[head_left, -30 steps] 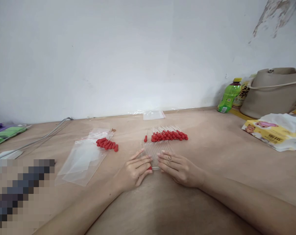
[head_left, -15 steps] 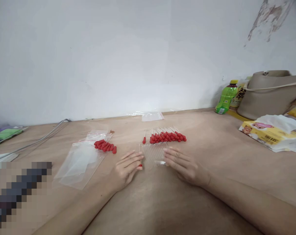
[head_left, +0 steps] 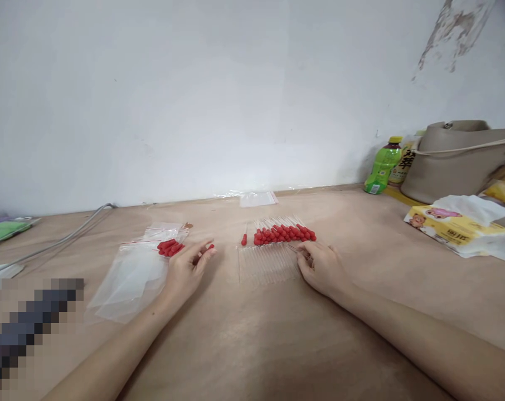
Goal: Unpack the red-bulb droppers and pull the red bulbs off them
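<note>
My left hand (head_left: 189, 264) is closed, with a red rubber dropper bulb (head_left: 211, 247) at its thumb and fingertips. Beside it, a small pile of loose red bulbs (head_left: 169, 247) lies at the edge of the clear zip bags (head_left: 129, 273). Fingers curled, my right hand (head_left: 323, 264) pinches a thin glass tube (head_left: 293, 248), which is partly hidden. A row of clear glass tubes (head_left: 267, 264) lies between the hands. Behind them is a heap of droppers with red bulbs (head_left: 283, 234), glass ends toward the wall. One single dropper (head_left: 244, 239) lies just left of the heap.
A small clear bag (head_left: 258, 199) lies by the wall. At right are a green bottle (head_left: 383, 167), a beige bag (head_left: 448, 161) and a yellow tissue pack (head_left: 453, 229). A grey cable (head_left: 74, 234) crosses the brown tabletop (head_left: 236, 345) at left.
Both hands have drawn away from the glass tube row. My left hand moved left toward the loose bulbs; my right moved slightly right and now pinches a tube.
</note>
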`<state>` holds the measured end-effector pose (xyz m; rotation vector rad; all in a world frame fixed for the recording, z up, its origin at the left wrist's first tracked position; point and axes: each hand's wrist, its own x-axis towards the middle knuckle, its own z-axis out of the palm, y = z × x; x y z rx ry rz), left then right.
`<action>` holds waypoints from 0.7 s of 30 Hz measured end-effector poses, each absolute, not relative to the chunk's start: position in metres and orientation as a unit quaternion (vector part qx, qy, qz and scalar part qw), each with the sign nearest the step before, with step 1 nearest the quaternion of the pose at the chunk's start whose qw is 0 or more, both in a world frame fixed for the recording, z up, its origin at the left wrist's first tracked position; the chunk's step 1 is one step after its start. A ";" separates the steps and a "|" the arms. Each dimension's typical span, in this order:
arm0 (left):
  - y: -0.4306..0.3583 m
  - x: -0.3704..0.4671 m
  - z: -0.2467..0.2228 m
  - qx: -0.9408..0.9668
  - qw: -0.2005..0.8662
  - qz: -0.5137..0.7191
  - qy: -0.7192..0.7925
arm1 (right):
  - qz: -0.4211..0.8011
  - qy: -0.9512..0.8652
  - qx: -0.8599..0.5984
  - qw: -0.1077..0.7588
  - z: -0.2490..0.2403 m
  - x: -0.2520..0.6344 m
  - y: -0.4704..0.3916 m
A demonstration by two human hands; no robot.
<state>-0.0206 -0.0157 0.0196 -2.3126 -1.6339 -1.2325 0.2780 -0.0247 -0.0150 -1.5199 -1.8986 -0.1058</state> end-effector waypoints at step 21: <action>0.014 -0.095 0.060 -0.675 0.026 -0.293 -0.676 | -0.037 -0.798 -0.498 0.336 -0.019 0.277 -0.025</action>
